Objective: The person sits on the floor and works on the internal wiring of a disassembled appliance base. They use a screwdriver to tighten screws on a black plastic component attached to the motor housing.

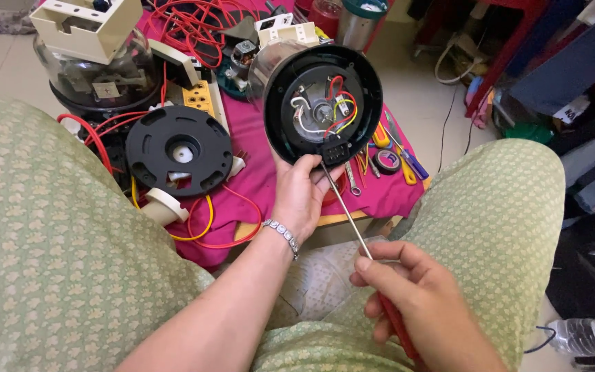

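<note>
Left hand (pixel 302 196), centre frame, clasped around lower rim of round black appliance base (pixel 323 103), wiring exposed, tilted up just above the fingers. Lower right: right hand (pixel 414 303) clenched on red-handled screwdriver (pixel 352 224), shaft slanting up-left, tip touching the base's bottom edge.

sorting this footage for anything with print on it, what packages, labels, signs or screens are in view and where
White label: small tilted rectangle with dark print, on the dark clutter at the right edge.
Patterned paper sheet: pale with faint print, between the knees, below the left hand that holds up the appliance base.
Plastic bottle: clear, lying at the lower right; any label is too unclear to tell.
No screens or signs in view.
</note>
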